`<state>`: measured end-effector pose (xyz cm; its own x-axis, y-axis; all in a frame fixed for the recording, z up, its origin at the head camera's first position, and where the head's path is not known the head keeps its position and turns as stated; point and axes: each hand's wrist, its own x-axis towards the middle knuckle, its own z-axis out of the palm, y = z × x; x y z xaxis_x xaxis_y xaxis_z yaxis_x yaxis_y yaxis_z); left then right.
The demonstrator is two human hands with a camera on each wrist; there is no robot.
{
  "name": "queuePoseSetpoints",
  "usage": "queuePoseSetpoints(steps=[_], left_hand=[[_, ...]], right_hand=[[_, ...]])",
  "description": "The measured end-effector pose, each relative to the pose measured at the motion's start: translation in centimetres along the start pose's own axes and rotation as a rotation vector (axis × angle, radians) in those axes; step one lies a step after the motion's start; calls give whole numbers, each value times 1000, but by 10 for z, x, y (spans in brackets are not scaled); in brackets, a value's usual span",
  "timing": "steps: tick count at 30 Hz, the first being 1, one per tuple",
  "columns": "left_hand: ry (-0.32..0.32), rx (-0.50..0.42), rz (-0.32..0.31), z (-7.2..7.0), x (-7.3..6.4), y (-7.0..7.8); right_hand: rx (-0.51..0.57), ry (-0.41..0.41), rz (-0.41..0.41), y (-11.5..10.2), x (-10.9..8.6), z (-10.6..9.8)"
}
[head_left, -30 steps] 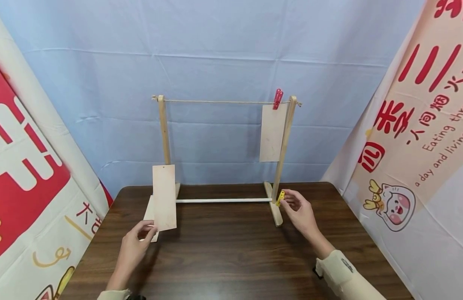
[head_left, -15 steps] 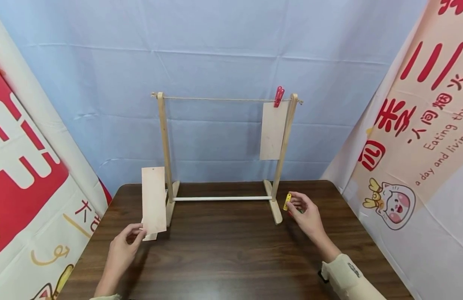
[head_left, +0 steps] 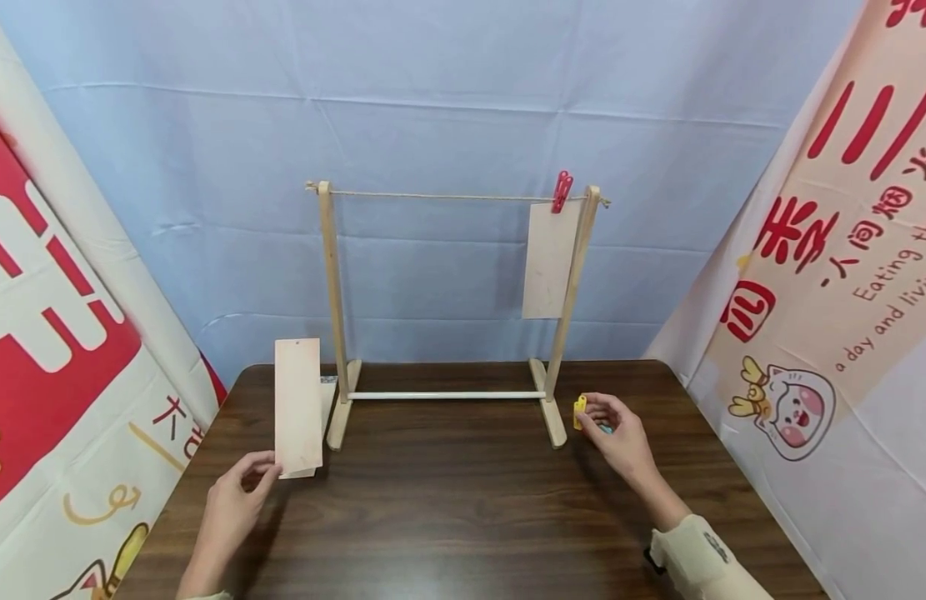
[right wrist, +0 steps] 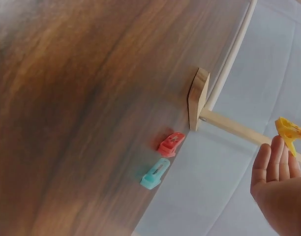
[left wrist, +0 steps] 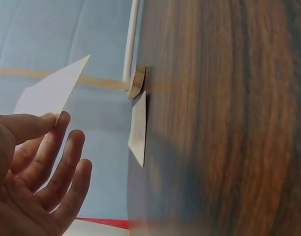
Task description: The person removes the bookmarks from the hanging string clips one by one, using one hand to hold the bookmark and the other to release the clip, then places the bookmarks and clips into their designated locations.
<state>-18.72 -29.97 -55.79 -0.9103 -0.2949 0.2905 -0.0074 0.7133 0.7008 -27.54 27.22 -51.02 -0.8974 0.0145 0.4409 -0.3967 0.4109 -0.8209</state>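
By its lower left corner, my left hand [head_left: 233,500] pinches a pale rectangular card [head_left: 297,408] held upright, with a small hole near its top edge. Another pale card [left wrist: 138,129] lies on the table behind it, partly hidden in the head view. My right hand [head_left: 620,437] pinches a yellow clothespin [right wrist: 287,130] right of the wooden stand. On the table below that hand lie a red clothespin [right wrist: 170,144] and a teal clothespin [right wrist: 155,173]. A third card [head_left: 548,267] hangs at the rope's right end, clipped by a red clothespin [head_left: 562,192].
The wooden stand has a left post [head_left: 332,292], a right post [head_left: 572,292], a rope [head_left: 432,197] across the top and a white bar [head_left: 447,395] low between its feet. It stands on a dark wood table [head_left: 447,500], with a blue cloth [head_left: 432,100] behind.
My left hand has moved left with the card, away from the left post. My right hand has drawn slightly right and down with the yellow clothespin, away from the right post.
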Motion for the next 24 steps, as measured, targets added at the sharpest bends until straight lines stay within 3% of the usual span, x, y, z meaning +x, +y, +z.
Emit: queuePoseSetpoints(steps=[8,14,18,24], left_hand=[[-19,36,-24,-8,-3,-11],[-31,41,-32,-13,-2,-15],[-50,50,-79,-15,-4,-15],[-108,69,-114,-16,-2,-14]], right_hand=[[-39,4,28,36,-3,-7],[-47,2,-3,39,-5,-14],[-68,-9,-2,39,-4,-15],[-136,-36,85,40,-8,-19]])
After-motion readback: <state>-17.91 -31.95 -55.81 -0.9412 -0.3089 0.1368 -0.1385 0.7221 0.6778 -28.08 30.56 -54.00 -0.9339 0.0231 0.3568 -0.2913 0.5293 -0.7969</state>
